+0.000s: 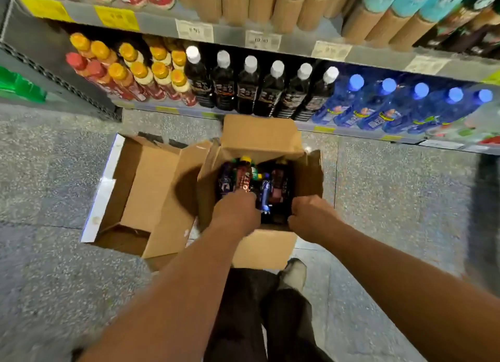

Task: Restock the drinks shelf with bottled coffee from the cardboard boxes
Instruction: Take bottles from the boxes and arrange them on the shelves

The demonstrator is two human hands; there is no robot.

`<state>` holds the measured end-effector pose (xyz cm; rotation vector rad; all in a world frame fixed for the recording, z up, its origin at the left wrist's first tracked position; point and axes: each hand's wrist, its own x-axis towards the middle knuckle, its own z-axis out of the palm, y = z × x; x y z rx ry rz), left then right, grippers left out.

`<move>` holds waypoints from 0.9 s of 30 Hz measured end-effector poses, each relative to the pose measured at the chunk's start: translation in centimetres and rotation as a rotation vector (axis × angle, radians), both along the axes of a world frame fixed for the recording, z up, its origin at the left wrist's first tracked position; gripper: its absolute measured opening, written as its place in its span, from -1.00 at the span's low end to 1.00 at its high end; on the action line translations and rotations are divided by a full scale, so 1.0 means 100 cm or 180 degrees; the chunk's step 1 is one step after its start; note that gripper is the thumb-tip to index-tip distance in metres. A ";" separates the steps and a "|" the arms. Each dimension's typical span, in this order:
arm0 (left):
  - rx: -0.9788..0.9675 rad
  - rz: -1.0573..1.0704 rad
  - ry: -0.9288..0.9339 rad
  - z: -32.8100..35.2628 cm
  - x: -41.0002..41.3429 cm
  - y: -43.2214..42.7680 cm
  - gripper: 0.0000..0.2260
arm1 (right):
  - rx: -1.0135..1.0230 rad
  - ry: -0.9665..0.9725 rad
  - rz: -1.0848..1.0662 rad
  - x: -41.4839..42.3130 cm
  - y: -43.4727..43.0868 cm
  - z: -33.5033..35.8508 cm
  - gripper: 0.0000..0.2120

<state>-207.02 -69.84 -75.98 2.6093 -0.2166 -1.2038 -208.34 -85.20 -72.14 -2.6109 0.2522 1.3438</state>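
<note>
The drinks shelf point(357, 133) stands ahead, beyond two cardboard boxes on the floor: one empty box point(140, 188) at left, one filled box point(265, 244) under the hands; six white-capped dark bottles point(249, 91) front the shelf; the boxed bottles point(280, 183) lie with their long axis towards the shelf, too blurred to count; the left hand point(235, 210), the nearer, curls down among them, its grip hidden; the right hand point(311, 216) seems to clutch the near rim.

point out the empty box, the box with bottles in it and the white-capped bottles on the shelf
empty box point(146, 188), head view, bare inside floor
box with bottles point(259, 137), head view, far flap
white-capped bottles point(270, 93), head view, body of the fourth from left
</note>
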 end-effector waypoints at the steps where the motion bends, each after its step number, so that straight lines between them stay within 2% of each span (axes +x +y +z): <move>1: -0.0061 0.0038 0.0102 -0.013 -0.003 0.002 -0.80 | 0.0023 0.0040 -0.0075 -0.002 0.002 -0.013 -0.81; 5: -0.0193 0.0090 0.0339 -0.065 -0.004 0.011 -0.83 | 0.0035 0.0151 -0.0369 0.001 0.011 -0.065 -0.76; 11: -0.0313 0.0866 0.0189 -0.139 0.016 0.010 -0.70 | 0.0248 0.0065 -0.1218 0.021 0.013 -0.149 -0.72; 15: -0.0271 0.1645 0.0305 -0.188 0.026 0.002 -0.64 | 0.0121 0.0256 -0.1826 0.029 0.006 -0.210 -0.50; 18: -0.0273 0.1978 0.0481 -0.222 0.027 -0.004 -0.54 | 0.0023 0.0317 -0.2403 0.029 0.001 -0.251 -0.39; 24: -0.0379 0.2486 0.0922 -0.266 0.025 -0.009 -0.41 | 0.0278 0.0210 -0.3204 0.021 -0.006 -0.296 -0.56; 27: -0.0429 0.2848 0.1070 -0.277 0.030 -0.009 -0.47 | 0.0445 0.0188 -0.3497 0.024 -0.010 -0.300 -0.84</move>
